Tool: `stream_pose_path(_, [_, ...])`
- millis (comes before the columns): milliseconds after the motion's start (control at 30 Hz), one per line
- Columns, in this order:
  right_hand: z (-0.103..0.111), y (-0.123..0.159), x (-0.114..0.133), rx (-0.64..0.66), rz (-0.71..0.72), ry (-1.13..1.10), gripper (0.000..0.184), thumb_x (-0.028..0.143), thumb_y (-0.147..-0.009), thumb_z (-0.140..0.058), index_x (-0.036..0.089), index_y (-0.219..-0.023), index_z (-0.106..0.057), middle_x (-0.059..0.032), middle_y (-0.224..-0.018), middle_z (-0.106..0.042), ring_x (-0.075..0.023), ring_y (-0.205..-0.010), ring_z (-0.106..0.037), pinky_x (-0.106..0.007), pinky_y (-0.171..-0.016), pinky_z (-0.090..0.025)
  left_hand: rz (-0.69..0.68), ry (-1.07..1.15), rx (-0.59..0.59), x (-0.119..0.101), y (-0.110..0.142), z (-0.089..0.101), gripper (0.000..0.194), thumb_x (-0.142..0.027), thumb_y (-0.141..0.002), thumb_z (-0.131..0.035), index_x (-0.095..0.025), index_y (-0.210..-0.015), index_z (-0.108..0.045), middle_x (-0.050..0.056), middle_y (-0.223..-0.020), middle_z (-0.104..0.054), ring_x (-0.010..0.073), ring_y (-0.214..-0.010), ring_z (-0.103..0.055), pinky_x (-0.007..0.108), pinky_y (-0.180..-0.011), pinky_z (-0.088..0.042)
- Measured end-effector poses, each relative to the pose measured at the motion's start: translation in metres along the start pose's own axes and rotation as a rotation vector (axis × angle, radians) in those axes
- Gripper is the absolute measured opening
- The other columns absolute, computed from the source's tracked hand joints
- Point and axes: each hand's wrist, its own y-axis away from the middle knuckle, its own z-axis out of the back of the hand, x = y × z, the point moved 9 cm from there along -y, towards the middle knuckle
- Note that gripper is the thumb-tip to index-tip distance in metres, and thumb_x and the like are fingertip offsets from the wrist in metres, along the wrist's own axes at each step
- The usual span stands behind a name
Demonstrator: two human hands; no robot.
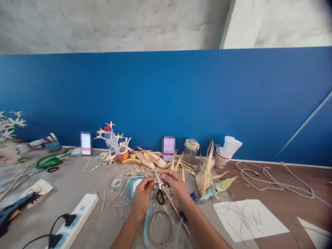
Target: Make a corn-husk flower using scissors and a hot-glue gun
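Note:
My left hand (143, 193) and my right hand (175, 183) are close together over the middle of the table, the fingers of both pinched. Whatever lies between the fingertips is small and pale, and I cannot make out its kind. A pair of scissors (160, 197) with black handles shows between my hands, its blades pointing away from me; I cannot tell whether a finger touches it. Beside my left hand is a roll of light blue ribbon (134, 186). Beneath my right forearm passes a thin stick (173, 205), and a coil of wire (160, 228) lies between my forearms.
Dried corn husks (150, 159) and a standing husk bundle (204, 173) lie behind my hands, near a glass jar (191, 152) and a phone (169, 148). A power strip (77, 214) is at left. Paper with thin wires (249, 219) lies at right, cables (272, 180) behind it.

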Motion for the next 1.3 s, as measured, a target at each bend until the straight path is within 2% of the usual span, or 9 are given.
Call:
stream_pose_path(133, [-0.01,0.002,0.011,0.18,0.012,0.152,0.014,0.027,-0.063,-0.064,0.015,-0.071,-0.066,0.0026,-0.06,-0.058,-0.0098,-0.055,-0.048,-0.021,-0.056,-0.037,-0.041,-0.028,0.063,-0.006,0.002,-0.006,0.02,-0.035,-0.073,-0.057,-0.017,-0.074,-0.064,0.0,-0.064,-0.06,0.0152,-0.062,-0.053,0.025,-0.06,-0.044])
stream_pose_path(300, [-0.014,0.008,0.022,0.181,0.114,0.332,0.012,0.025,-0.068,-0.057,0.016,-0.061,-0.061,0.0049,-0.053,-0.051,-0.0095,-0.052,-0.043,-0.021,-0.052,-0.033,-0.082,-0.044,0.106,-0.007,0.002,-0.008,0.014,-0.028,-0.075,-0.055,-0.018,-0.076,-0.064,0.001,-0.07,-0.062,0.0164,-0.069,-0.055,0.027,-0.066,-0.045])
stream_pose_path(400, [-0.012,0.008,0.025,0.155,0.133,0.36,0.012,0.022,-0.068,-0.054,0.017,-0.058,-0.059,0.0055,-0.052,-0.049,-0.0095,-0.052,-0.042,-0.02,-0.051,-0.031,-0.145,-0.062,0.113,-0.012,0.003,-0.008,0.012,-0.026,-0.075,-0.055,-0.018,-0.077,-0.064,0.003,-0.075,-0.062,0.0172,-0.074,-0.057,0.028,-0.071,-0.045])
stream_pose_path(600, [-0.012,0.003,0.005,0.211,-0.063,0.158,0.015,0.024,-0.064,-0.051,0.017,-0.052,-0.054,0.0064,-0.045,-0.045,-0.0078,-0.045,-0.037,-0.021,-0.048,-0.027,-0.31,-0.081,0.175,-0.031,0.009,-0.015,0.012,-0.024,-0.079,-0.053,-0.018,-0.077,-0.063,0.004,-0.08,-0.062,0.0179,-0.08,-0.057,0.028,-0.075,-0.044])
stream_pose_path(733, [-0.012,0.003,-0.003,0.239,-0.136,0.103,0.011,0.022,-0.061,-0.05,0.017,-0.053,-0.054,0.0063,-0.044,-0.045,-0.0069,-0.043,-0.036,-0.021,-0.046,-0.025,-0.353,-0.068,0.195,-0.035,0.01,-0.016,0.012,-0.024,-0.079,-0.054,-0.018,-0.076,-0.063,0.005,-0.079,-0.062,0.0179,-0.078,-0.057,0.028,-0.071,-0.045])
stream_pose_path(900, [-0.015,0.006,-0.01,0.261,-0.222,0.037,0.011,0.024,-0.059,-0.052,0.016,-0.052,-0.054,0.0057,-0.043,-0.046,-0.0062,-0.041,-0.036,-0.021,-0.045,-0.024,-0.356,-0.037,0.216,-0.036,0.011,-0.016,0.01,-0.022,-0.078,-0.054,-0.019,-0.077,-0.064,0.004,-0.079,-0.062,0.0174,-0.077,-0.058,0.028,-0.071,-0.045])
stream_pose_path(1067, [-0.018,0.01,-0.018,0.277,-0.343,-0.051,0.017,0.033,-0.058,-0.058,0.016,-0.056,-0.053,0.0054,-0.049,-0.049,-0.0046,-0.04,-0.036,-0.02,-0.044,-0.028,-0.29,-0.016,0.232,-0.028,0.009,-0.017,0.009,-0.022,-0.077,-0.055,-0.019,-0.077,-0.064,0.004,-0.078,-0.062,0.0175,-0.076,-0.058,0.028,-0.071,-0.046])
stream_pose_path(1300, [-0.016,0.013,-0.005,0.333,-0.32,-0.076,0.022,0.036,-0.061,-0.064,0.014,-0.064,-0.061,0.0034,-0.058,-0.053,-0.0041,-0.046,-0.042,-0.019,-0.049,-0.033,-0.147,0.034,0.19,-0.008,0.004,-0.011,0.011,-0.027,-0.075,-0.057,-0.018,-0.078,-0.063,0.003,-0.075,-0.063,0.017,-0.071,-0.058,0.027,-0.068,-0.046])
